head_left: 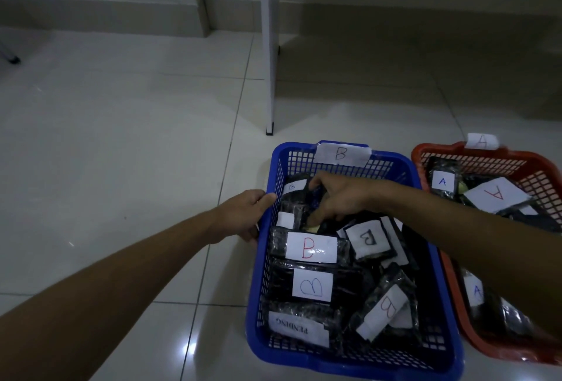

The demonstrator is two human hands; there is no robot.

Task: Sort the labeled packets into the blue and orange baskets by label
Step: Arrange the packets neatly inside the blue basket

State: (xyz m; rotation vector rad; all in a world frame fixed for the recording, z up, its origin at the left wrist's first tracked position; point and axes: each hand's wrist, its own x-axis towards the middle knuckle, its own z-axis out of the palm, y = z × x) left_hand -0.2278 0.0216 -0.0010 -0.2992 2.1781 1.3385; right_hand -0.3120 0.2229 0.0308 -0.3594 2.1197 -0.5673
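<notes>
A blue basket (444, 298) tagged B stands on the floor and holds several black packets with white B labels, such as one with a red B (310, 247). One packet at its near end reads PENDING (299, 330). My left hand (246, 216) grips the basket's left rim. My right hand (337, 199) reaches into the far end of the basket and its fingers curl round a black packet (313, 195) there. To the right stands an orange basket (544, 179) tagged A, with black packets labelled A (442, 181).
The baskets stand on a glossy white tiled floor (121, 152). A white table leg (270, 76) rises just beyond the blue basket. A wall with a skirting board runs along the back.
</notes>
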